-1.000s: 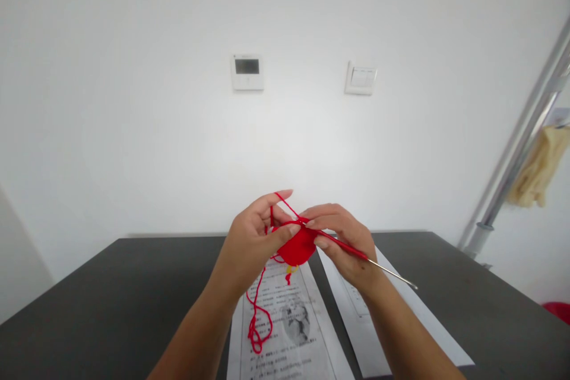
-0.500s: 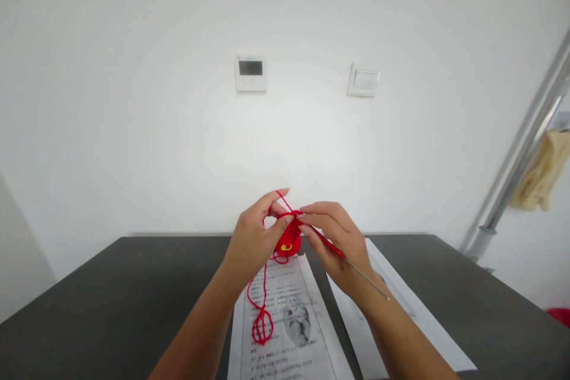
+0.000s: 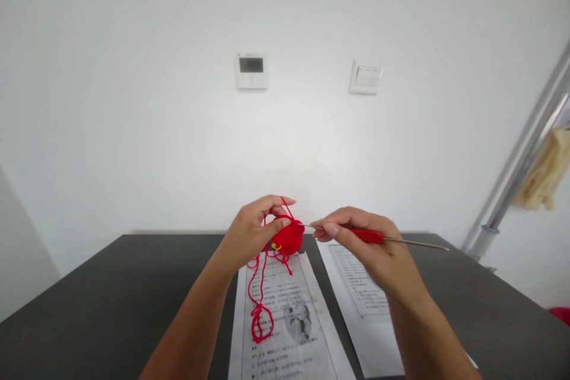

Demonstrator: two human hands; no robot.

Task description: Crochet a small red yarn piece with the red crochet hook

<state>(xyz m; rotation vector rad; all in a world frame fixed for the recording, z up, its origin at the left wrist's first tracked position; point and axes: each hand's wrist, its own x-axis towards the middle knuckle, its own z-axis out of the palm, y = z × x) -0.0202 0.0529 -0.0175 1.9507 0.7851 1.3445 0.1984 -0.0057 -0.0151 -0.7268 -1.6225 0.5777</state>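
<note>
My left hand pinches a small piece of red crochet work, with red yarn running over its raised index finger. A yellow stitch marker is clipped to the lower left of the piece. Between the thumb and fingers of my right hand is a crochet hook with a red grip and metal ends. Its left tip reaches the edge of the crochet work; whether it is inside a stitch I cannot tell. Below my left hand, loose red yarn hangs down in a looped bundle over a printed sheet.
Two printed sheets lie on the dark table: one with a picture under the yarn, another sheet beneath my right forearm. On the white wall are a thermostat and a switch. A metal pole stands at right.
My right hand has moved to the right, and the hook has swung from a steep slant to nearly level. The crochet work has turned in my left hand, and a short yarn tail now shows below it.
</note>
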